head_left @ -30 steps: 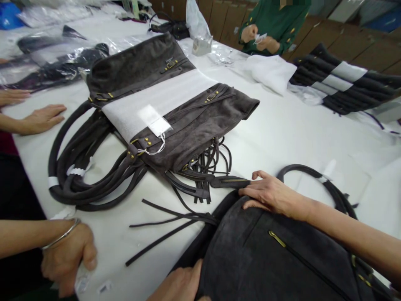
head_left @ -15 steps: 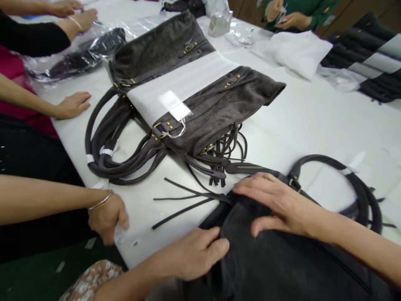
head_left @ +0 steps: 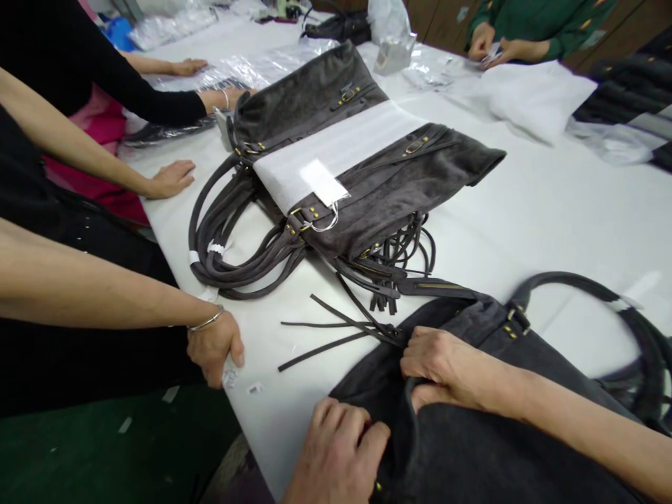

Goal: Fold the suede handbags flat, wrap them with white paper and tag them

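A dark grey handbag [head_left: 504,455] lies at the bottom right of the table, its mouth parted towards my left. My right hand [head_left: 446,367] grips the edge of its opening, fingers curled over the rim and thumb on the inner side. On the near side of the mouth, my left hand [head_left: 341,448] is closed over the bag's edge, its fingertips partly hidden. Loose straps of a tassel [head_left: 325,343] spread from the bag onto the table. Beyond lies another grey handbag [head_left: 451,164], wrapped with a white foam sheet [head_left: 357,143] and bearing a white tag [head_left: 323,182].
On the left, a person's braceleted hand [head_left: 215,346] rests on the white table's [head_left: 556,210] edge, with other people's arms behind. A person in a green sleeve [head_left: 556,28] handles something small at the back. White sheeting [head_left: 535,94] and dark bags [head_left: 630,91] lie at far right.
My right hand has gone from lying spread on the bag to gripping its rim. The bag's mouth is wider. My left hand has shifted down along the edge. The view has swung left.
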`<state>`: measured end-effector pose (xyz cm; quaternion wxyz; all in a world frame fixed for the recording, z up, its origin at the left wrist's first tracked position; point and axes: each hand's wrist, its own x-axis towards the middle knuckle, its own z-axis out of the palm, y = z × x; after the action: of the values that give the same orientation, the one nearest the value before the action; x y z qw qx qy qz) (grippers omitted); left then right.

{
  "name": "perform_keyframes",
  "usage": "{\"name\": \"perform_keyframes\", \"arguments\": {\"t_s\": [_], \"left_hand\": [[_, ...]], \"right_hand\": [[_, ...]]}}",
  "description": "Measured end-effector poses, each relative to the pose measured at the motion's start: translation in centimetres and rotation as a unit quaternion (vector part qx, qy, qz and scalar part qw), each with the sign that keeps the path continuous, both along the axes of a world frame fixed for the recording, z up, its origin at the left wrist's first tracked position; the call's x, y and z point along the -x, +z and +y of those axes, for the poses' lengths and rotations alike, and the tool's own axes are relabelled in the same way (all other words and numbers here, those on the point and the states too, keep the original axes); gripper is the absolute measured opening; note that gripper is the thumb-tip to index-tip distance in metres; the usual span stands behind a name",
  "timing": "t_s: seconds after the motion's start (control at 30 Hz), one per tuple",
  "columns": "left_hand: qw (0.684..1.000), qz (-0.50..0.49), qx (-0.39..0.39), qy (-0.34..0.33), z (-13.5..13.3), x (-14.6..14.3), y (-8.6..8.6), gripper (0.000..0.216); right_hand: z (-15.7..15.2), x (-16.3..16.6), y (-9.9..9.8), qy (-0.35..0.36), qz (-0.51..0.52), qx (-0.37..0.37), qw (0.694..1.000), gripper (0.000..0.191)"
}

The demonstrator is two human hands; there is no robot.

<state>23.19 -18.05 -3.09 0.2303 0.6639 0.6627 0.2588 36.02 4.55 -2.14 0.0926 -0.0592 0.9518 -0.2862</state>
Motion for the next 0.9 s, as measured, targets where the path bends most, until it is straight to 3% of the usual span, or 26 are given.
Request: {"name": "perform_keyframes", "arguments": {"t_s": [0.1,0.23,0.43,0.53,0.6,0.7,0.73,0.8,0.9], "left_hand": [[0.997,0.049,0.011,0.061,0.4,-1.4,-1.6,0.055],[0.994,0.052,-0.007,0.093,0.8,-1.0,-2.7,0.037],[0.997,0.035,-0.016,0.068,0.1,-0.9,-3.1,0.036],[0.994,-0.076,0.007,0.076,-0.2,-0.1,-2.4,0.045],[0.968,-0.19,0.048,0.154,-0.2,1.3,-1.9,0.047],[0.898,-0.276,0.167,0.298,-0.1,3.8,-1.4,0.041],[0.881,-0.285,0.214,0.309,0.1,4.5,-1.4,0.041],[0.867,-0.291,0.298,0.273,0.7,5.4,-1.3,0.042],[0.871,-0.26,0.358,0.214,1.8,5.6,-1.2,0.033]], "right_hand": [[0.1,-0.2,-1.5,-0.021,0.018,-0.007,1.0,0.052],[0.1,-0.1,-3.8,-0.078,0.067,-0.041,0.994,0.054],[-0.5,0.0,-4.9,-0.118,0.117,-0.066,0.984,0.055],[-0.8,-0.1,-4.9,-0.115,0.166,-0.097,0.975,0.052],[-0.8,-0.2,-5.0,-0.101,0.188,-0.105,0.971,0.05],[-0.7,-0.2,-5.1,-0.08,0.202,-0.104,0.971,0.046],[-0.6,-0.1,-5.2,-0.077,0.207,-0.103,0.97,0.045],[-0.6,-0.1,-5.2,-0.075,0.215,-0.101,0.968,0.042],[-0.6,-0.2,-5.2,-0.076,0.225,-0.1,0.966,0.041]]}}
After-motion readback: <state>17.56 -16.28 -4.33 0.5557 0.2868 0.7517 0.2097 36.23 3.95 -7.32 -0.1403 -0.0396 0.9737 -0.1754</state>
